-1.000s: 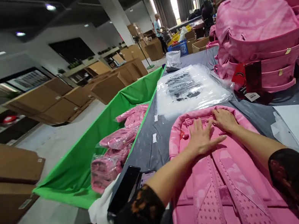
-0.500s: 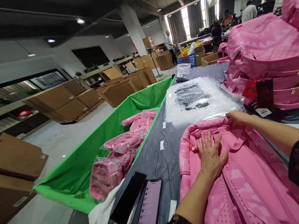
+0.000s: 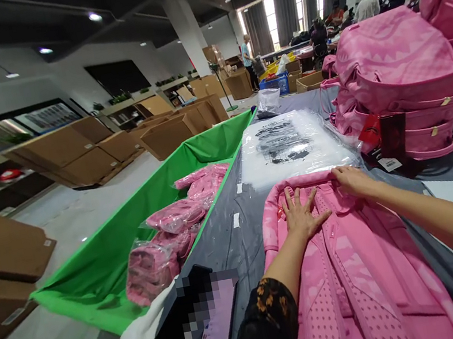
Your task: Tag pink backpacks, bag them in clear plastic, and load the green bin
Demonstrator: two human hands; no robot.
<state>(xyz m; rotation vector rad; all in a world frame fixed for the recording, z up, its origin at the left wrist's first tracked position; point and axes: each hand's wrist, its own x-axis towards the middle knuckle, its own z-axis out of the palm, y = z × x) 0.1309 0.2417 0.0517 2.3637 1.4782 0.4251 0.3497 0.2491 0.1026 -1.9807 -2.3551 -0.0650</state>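
Note:
A pink camouflage-patterned backpack [image 3: 369, 261] lies on the dark table in front of me, its shoulder straps facing up. My left hand [image 3: 303, 217] rests flat on its upper part with the fingers spread. With bent fingers, my right hand [image 3: 351, 181] grips the backpack's top edge near the top right corner. Just beyond that edge lies a stack of clear plastic bags [image 3: 292, 146] with black print. To the right stand piled pink backpacks [image 3: 401, 68], with a red and black hang tag [image 3: 387, 135] on one.
Left of the table hangs a green fabric bin [image 3: 103, 244] holding several plastic-wrapped pink backpacks [image 3: 177, 216]. Two phones, one with a lit screen [image 3: 219, 325], lie at the table's near left edge. Cardboard boxes [image 3: 69, 150] stand on the floor. People work farther back.
The view has shifted slightly. My right hand still holds the backpack's top edge, and my left hand stays spread on it. The backpack has moved little against the table.

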